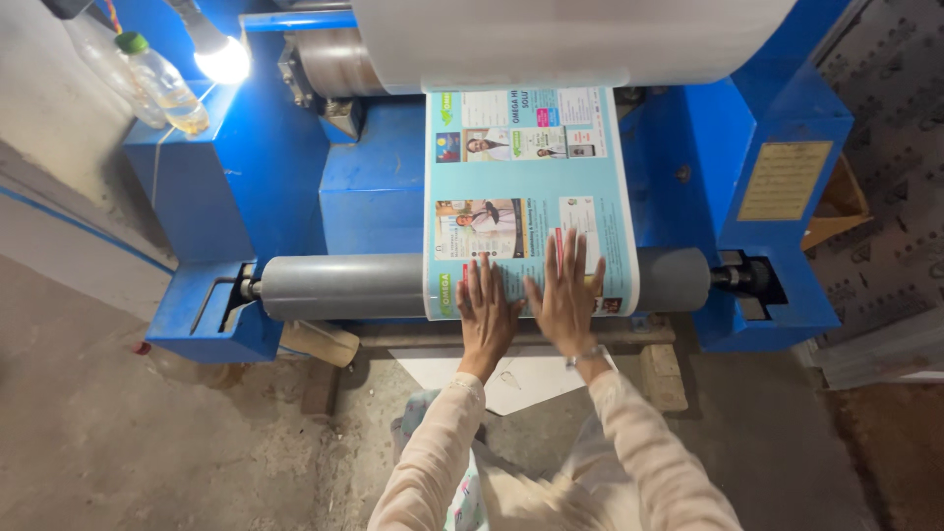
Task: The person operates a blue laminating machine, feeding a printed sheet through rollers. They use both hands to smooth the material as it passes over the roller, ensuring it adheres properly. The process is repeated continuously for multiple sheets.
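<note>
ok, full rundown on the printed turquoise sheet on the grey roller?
The printed turquoise sheet is a long glossy strip, paper or film, with photo panels and text blocks. It hangs from under the big white roll at the top, runs down the blue machine and drapes over the grey cylindrical roller. It lies flat and smooth. The left hand and right hand press flat on its lower end, fingers spread.

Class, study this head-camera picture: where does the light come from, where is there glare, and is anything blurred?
Head view: a bare lamp at upper left blows out to white glare; the printed sheet and both hands, left hand and right hand, are evenly lit and sharp; the floor is dimmer.
</note>
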